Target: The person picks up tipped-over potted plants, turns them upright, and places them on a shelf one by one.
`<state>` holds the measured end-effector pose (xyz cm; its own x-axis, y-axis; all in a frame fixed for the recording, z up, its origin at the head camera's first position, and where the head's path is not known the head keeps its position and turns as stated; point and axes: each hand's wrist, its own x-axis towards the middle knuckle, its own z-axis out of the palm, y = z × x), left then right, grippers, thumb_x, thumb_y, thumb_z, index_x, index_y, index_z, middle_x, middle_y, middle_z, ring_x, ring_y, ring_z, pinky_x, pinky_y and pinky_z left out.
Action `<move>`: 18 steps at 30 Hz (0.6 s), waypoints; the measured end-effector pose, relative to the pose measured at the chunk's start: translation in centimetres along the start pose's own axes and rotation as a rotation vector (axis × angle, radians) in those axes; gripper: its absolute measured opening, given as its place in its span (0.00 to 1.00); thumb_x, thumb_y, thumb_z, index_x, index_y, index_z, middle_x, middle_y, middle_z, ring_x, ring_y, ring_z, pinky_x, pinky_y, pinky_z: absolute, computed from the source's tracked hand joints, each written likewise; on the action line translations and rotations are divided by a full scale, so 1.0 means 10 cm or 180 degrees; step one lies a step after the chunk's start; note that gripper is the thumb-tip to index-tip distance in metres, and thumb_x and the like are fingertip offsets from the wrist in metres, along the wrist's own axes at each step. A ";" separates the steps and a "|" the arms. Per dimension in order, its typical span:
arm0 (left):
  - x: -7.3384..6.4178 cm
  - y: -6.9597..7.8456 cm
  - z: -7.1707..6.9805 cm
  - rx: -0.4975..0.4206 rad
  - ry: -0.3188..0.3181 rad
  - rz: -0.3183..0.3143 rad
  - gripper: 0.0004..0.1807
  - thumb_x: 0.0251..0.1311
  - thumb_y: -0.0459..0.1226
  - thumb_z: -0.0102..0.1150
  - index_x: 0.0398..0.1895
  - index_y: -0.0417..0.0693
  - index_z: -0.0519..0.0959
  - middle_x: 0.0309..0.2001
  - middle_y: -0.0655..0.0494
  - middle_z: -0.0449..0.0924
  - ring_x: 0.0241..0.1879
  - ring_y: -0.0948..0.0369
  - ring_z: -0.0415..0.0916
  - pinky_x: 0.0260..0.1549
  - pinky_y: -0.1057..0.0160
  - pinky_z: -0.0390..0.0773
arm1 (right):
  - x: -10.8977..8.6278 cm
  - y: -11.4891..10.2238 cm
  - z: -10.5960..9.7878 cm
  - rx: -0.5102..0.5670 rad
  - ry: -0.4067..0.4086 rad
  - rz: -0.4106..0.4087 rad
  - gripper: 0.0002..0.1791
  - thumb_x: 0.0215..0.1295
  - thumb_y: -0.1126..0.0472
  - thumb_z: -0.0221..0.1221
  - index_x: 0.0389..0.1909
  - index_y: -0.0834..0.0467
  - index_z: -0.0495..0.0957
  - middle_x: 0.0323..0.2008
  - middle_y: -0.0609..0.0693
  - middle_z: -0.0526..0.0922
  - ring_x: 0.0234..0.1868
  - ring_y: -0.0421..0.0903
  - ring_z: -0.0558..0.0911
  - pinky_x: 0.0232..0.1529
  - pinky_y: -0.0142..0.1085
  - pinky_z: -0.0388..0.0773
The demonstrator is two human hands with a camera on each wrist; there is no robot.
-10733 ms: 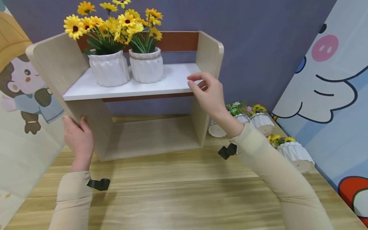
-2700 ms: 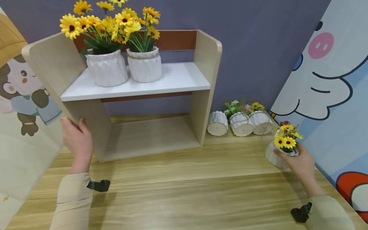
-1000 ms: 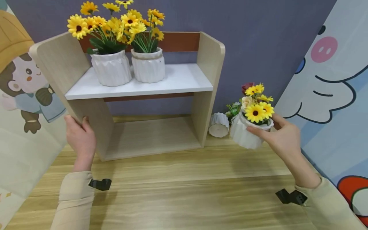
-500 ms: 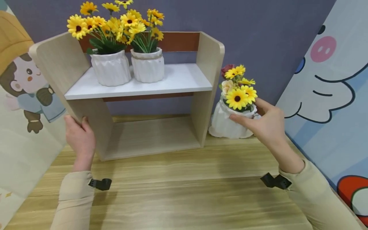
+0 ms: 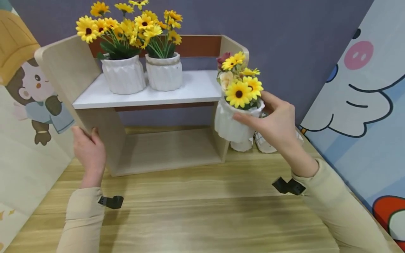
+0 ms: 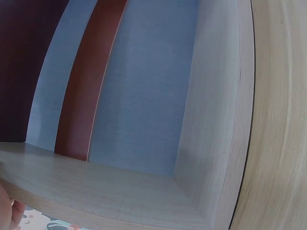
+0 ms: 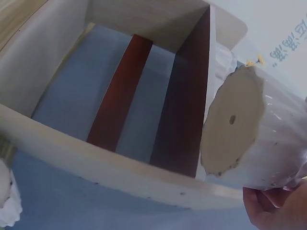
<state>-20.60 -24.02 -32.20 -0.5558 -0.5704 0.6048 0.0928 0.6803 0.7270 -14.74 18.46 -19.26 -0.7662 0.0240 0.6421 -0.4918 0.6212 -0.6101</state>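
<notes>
Left hand (image 5: 90,151) – curled, gripping the left side of the shelf (image 5: 167,147). Right hand (image 5: 278,121) – partly curled, pinching the rim of a flowerpot (image 5: 232,124), raised before the shelf's right end.

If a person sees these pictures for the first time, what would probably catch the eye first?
Probably the bright yellow flowers in two white pots, standing on the left part of the white shelf board. Next comes the mixed bouquet in a third pot, held by the right hand near the board's right end. The pink snout on the right wall also stands out.
</notes>
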 end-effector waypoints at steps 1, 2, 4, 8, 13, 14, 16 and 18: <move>0.00 0.00 0.00 0.0000 0.0000 0.0003 0.22 0.64 0.48 0.42 0.50 0.38 0.63 0.48 0.35 0.72 0.50 0.41 0.70 0.46 0.43 0.66 | 0.02 -0.02 0.01 0.0005 -0.0015 -0.0040 0.28 0.39 0.50 0.72 0.45 0.52 0.80 0.34 0.46 0.83 0.20 0.41 0.74 0.18 0.27 0.66; 0.00 0.00 0.00 0.0002 -0.0002 -0.0010 0.22 0.65 0.48 0.42 0.50 0.38 0.63 0.48 0.35 0.72 0.50 0.41 0.70 0.46 0.43 0.66 | 0.03 -0.05 0.02 0.0009 -0.0023 -0.0080 0.28 0.39 0.50 0.72 0.45 0.52 0.80 0.34 0.46 0.83 0.20 0.41 0.74 0.19 0.27 0.67; 0.00 0.01 0.01 0.0010 -0.0006 -0.0023 0.22 0.65 0.48 0.42 0.50 0.38 0.63 0.49 0.35 0.72 0.50 0.41 0.70 0.46 0.44 0.66 | 0.07 -0.09 0.04 0.0001 -0.0042 -0.0151 0.28 0.39 0.49 0.71 0.46 0.52 0.79 0.34 0.45 0.83 0.20 0.41 0.75 0.19 0.26 0.68; 0.00 0.01 0.01 0.0014 0.0012 -0.0045 0.22 0.65 0.48 0.41 0.50 0.38 0.63 0.48 0.36 0.72 0.50 0.41 0.70 0.46 0.44 0.66 | 0.19 -0.17 0.09 -0.0052 -0.0058 -0.0170 0.32 0.40 0.46 0.70 0.49 0.53 0.78 0.38 0.46 0.84 0.24 0.39 0.77 0.23 0.26 0.70; 0.00 0.00 0.01 0.0008 0.0031 -0.0025 0.22 0.65 0.48 0.41 0.49 0.38 0.63 0.48 0.36 0.72 0.50 0.41 0.71 0.45 0.44 0.66 | 0.31 -0.22 0.18 0.0000 -0.0060 -0.0154 0.34 0.41 0.43 0.69 0.51 0.52 0.77 0.39 0.47 0.84 0.24 0.41 0.76 0.22 0.27 0.68; 0.00 0.00 0.01 0.0008 0.0036 -0.0016 0.22 0.65 0.48 0.41 0.49 0.38 0.63 0.48 0.36 0.72 0.50 0.41 0.70 0.45 0.44 0.66 | 0.32 -0.23 0.19 0.0032 -0.0065 -0.0154 0.34 0.41 0.43 0.69 0.51 0.52 0.77 0.40 0.47 0.84 0.25 0.41 0.77 0.23 0.26 0.69; 0.00 0.00 0.01 0.0007 0.0041 0.0003 0.22 0.65 0.48 0.41 0.49 0.38 0.63 0.48 0.36 0.72 0.50 0.41 0.70 0.45 0.44 0.66 | 0.35 -0.26 0.22 0.0082 -0.0082 -0.0159 0.34 0.42 0.43 0.68 0.52 0.52 0.77 0.41 0.47 0.83 0.26 0.39 0.78 0.24 0.26 0.70; 0.00 0.00 0.02 0.0002 0.0044 0.0013 0.22 0.65 0.48 0.41 0.49 0.38 0.63 0.48 0.36 0.72 0.50 0.42 0.70 0.46 0.44 0.67 | 0.39 -0.29 0.25 0.0114 -0.0079 -0.0153 0.34 0.42 0.43 0.68 0.52 0.52 0.76 0.43 0.48 0.83 0.28 0.38 0.78 0.25 0.26 0.71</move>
<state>-20.76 -23.94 -32.21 -0.5439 -0.5739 0.6123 0.0947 0.6830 0.7243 -17.33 14.83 -16.18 -0.7512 -0.0248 0.6596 -0.5424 0.5927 -0.5954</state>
